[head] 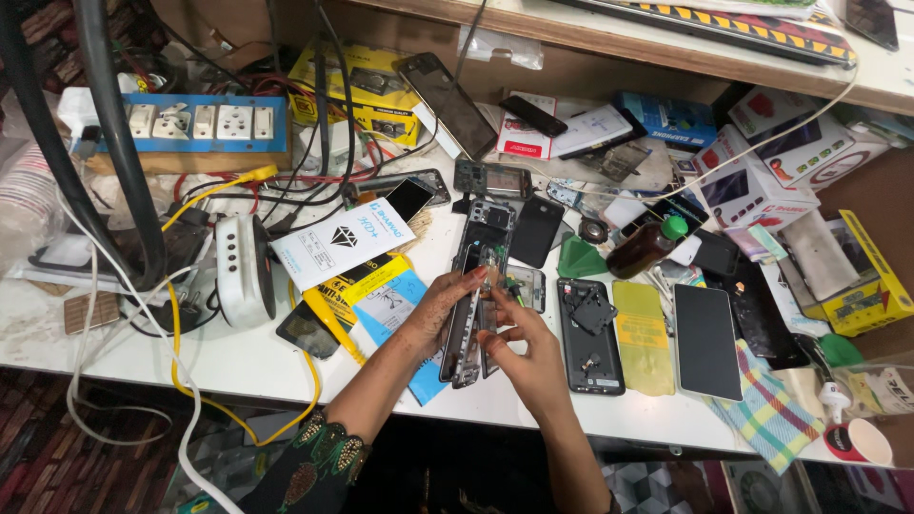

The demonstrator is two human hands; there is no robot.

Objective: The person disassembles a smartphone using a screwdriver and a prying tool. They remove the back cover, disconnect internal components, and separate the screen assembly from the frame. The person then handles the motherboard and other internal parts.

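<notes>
Hands grip an opened phone frame (473, 305) over the white bench (238, 357): left hand (433, 309) clasps its side, right hand (528, 357) pinches its middle with fingertips.

Two bare forearms are seen entering from the bottom edge. The left hand (433, 312) and right hand (530, 357) are ungloved; no rings or watch can be made out. A dark sleeve (309, 466) with green-and-gold patterned embroidery is worn on the left arm only.
</notes>
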